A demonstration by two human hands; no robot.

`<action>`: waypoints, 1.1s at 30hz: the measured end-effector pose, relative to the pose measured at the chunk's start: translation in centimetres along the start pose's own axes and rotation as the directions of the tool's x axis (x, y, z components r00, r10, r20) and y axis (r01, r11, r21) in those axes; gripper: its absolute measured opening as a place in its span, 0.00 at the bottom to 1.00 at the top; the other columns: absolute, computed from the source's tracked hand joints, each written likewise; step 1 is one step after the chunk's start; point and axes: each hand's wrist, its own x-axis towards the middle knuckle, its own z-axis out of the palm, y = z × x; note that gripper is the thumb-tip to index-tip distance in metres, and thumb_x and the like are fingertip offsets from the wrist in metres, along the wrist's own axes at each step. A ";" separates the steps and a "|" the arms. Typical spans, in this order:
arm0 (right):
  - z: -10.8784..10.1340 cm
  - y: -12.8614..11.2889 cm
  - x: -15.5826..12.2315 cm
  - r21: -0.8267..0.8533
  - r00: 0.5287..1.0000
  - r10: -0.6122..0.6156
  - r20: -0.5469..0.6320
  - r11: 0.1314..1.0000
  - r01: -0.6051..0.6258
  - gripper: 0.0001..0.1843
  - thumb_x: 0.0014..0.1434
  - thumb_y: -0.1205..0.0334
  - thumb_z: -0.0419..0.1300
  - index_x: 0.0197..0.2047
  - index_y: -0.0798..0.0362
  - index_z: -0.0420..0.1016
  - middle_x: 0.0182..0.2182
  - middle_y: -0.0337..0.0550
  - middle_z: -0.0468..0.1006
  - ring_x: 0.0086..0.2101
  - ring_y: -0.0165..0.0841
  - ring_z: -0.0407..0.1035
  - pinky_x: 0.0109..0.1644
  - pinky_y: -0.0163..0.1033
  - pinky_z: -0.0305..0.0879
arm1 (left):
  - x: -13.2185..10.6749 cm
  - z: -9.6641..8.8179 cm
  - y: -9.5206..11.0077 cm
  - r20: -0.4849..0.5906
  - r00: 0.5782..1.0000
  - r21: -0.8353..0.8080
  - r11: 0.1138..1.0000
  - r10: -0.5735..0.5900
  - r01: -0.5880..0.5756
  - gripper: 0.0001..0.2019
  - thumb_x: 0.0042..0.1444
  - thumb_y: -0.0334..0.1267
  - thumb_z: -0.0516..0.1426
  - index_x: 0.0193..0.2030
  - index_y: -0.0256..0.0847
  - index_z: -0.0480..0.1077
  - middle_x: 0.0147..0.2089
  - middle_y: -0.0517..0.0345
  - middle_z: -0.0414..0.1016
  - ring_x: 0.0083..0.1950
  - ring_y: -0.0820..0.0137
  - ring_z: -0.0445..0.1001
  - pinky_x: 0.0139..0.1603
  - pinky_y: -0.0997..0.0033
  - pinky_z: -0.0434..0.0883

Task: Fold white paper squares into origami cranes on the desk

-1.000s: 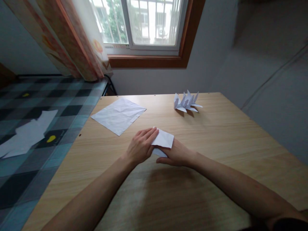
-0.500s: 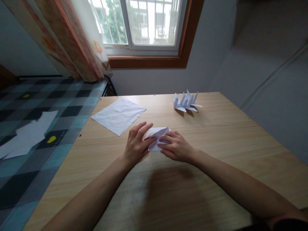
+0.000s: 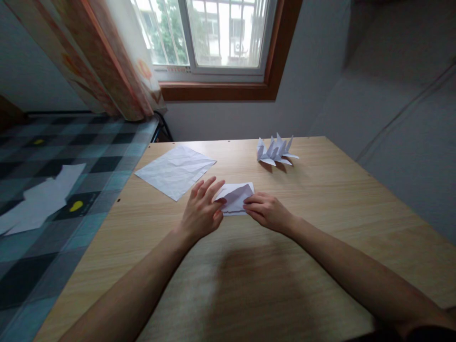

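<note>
A small folded sheet of white paper [image 3: 235, 197] lies on the table between my two hands, with one flap raised along its upper part. My left hand [image 3: 203, 206] is at its left edge, thumb on the paper and the other fingers stretched out and spread. Fingertips of my right hand [image 3: 267, 210] are pressed together on the paper's right edge, pinching it. Beyond my left hand is a flat, creased white sheet [image 3: 176, 172], turned like a diamond. Folded paper pieces with pointed tips [image 3: 277, 150] stand at the back right.
The wooden table [image 3: 320, 199] reaches to the wall below a window [image 3: 228, 35]. On the left, a bed with a checked cover [image 3: 107, 166] adjoins it, with loose white papers [image 3: 46, 199] on top. A patterned curtain [image 3: 107, 57] hangs beside the window.
The folded paper has opened out somewhat and now shows a straighter rectangular outline. My right hand has shifted right to its edge; my left fingers are spread wider.
</note>
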 end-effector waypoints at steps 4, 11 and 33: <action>0.1 0.1 0.0 0.077 1.000 -0.010 0.003 0.997 0.010 0.10 0.66 0.64 0.57 0.40 0.51 0.80 0.42 0.47 0.83 0.41 0.37 0.76 0.48 0.44 0.73 | 0.1 -0.2 0.0 -0.123 0.989 0.031 0.996 0.085 -0.081 0.05 0.57 0.36 0.58 0.32 0.44 0.75 0.62 0.52 0.71 0.67 0.54 0.64 0.66 0.44 0.62; -0.1 -0.9 0.1 0.308 1.000 0.009 0.016 0.951 -0.013 0.07 0.62 0.60 0.62 0.32 0.51 0.77 0.42 0.47 0.83 0.38 0.35 0.77 0.44 0.40 0.74 | -0.4 -0.1 0.4 -0.283 0.945 -0.107 0.973 0.166 -0.203 0.06 0.57 0.35 0.60 0.29 0.42 0.70 0.58 0.53 0.74 0.63 0.58 0.69 0.58 0.53 0.72; -0.1 -1.7 0.6 0.323 0.996 0.056 0.067 0.943 -0.075 0.16 0.61 0.66 0.59 0.53 0.53 0.72 0.49 0.53 0.77 0.47 0.39 0.73 0.51 0.44 0.72 | 0.1 1.7 0.1 -0.139 0.985 -0.283 0.957 -0.103 0.060 0.27 0.59 0.37 0.58 0.65 0.45 0.60 0.71 0.41 0.52 0.61 0.56 0.70 0.54 0.54 0.75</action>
